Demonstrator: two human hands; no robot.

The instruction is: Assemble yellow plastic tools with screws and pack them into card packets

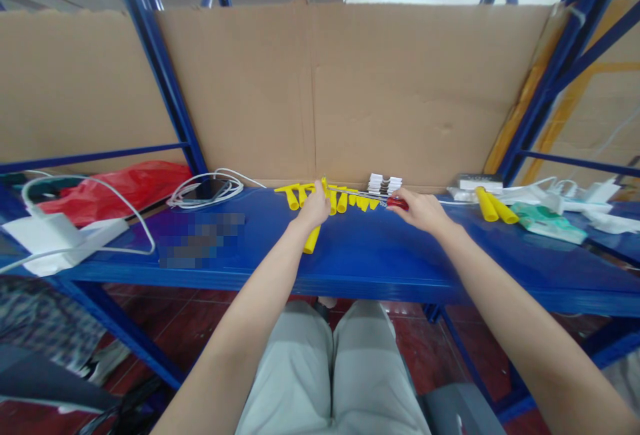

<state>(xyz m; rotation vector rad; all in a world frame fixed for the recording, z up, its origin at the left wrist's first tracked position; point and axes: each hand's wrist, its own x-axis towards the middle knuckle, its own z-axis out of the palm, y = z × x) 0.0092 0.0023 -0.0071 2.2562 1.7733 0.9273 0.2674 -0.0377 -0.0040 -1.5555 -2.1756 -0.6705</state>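
Note:
My left hand [318,204] is closed around a yellow plastic piece [313,240], whose tube-like end sticks out below the fingers and whose top shows above them. In my right hand [419,208] is a screwdriver with a red handle [398,204]. Its thin metal shaft runs left to the top of the held piece; whether the tip touches a screw is too small to tell. Behind my hands several yellow T-shaped pieces [290,198] stand in a row on the blue tabletop [380,248]. Smaller yellow parts [363,203] lie near the screwdriver, with small metal bits beside them.
White stacked pieces [384,184] stand against the cardboard wall [400,102]. At right are two yellow tubes [493,205], a small box [480,183] and a green packet [547,222]. Leftward lie a coiled white cable [210,192], a red bag [125,188] and a white power adapter [55,238].

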